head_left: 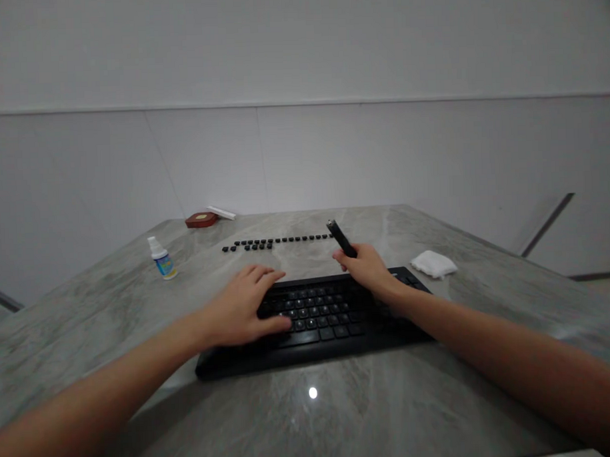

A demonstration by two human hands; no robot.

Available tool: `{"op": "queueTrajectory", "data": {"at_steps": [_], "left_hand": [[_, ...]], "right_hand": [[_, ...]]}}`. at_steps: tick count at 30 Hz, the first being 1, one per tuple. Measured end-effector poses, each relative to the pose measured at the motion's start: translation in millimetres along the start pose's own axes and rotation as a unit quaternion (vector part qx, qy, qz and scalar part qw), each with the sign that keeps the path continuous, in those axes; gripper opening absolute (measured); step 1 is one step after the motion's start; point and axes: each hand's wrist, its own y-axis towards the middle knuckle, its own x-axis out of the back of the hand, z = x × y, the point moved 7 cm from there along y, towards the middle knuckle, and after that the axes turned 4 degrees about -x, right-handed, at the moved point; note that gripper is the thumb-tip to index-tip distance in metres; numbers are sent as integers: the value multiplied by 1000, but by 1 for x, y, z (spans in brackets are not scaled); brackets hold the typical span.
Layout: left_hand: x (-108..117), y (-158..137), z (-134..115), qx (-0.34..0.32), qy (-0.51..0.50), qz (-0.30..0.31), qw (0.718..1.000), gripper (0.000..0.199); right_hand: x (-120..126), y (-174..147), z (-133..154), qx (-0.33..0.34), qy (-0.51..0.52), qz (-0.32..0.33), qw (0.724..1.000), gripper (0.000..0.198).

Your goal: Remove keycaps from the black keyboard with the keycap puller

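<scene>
A black keyboard (309,336) lies in front of me, some of its key spots looking different where keycaps seem to be off. Over its left end rests my left hand (245,307), fingers spread, the thumb on the keys. My right hand (367,266) is closed around a black stick-shaped tool (342,239) with a shiny upper end, held tilted above the keyboard's right half. What the tool's lower end looks like is hidden by the hand. Behind the keyboard, several black keycaps (291,239) lie in two rows on the table.
On the grey marble-patterned table (341,414), a white-capped spray bottle (163,260) stands at the left. A reddish-brown box (201,220) and a white strip-like object (221,212) sit at the back left. Folded white cloth or tissue (433,264) lies right of the keyboard.
</scene>
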Motion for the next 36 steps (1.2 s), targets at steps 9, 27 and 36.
{"op": "queueTrajectory", "data": {"at_steps": [9,27,36], "left_hand": [[-15,-26,-24,-8,-3,151,988,112],[-14,-14,-25,-16,-62,140,988,126],[-11,-12,-27,-50,-65,136,987,128]], "right_hand": [[41,19,-45,-62,-106,-20,992,23],[-14,-4,0,170,-141,146,964,21],[-19,-18,9,133,-177,148,964,21]]}}
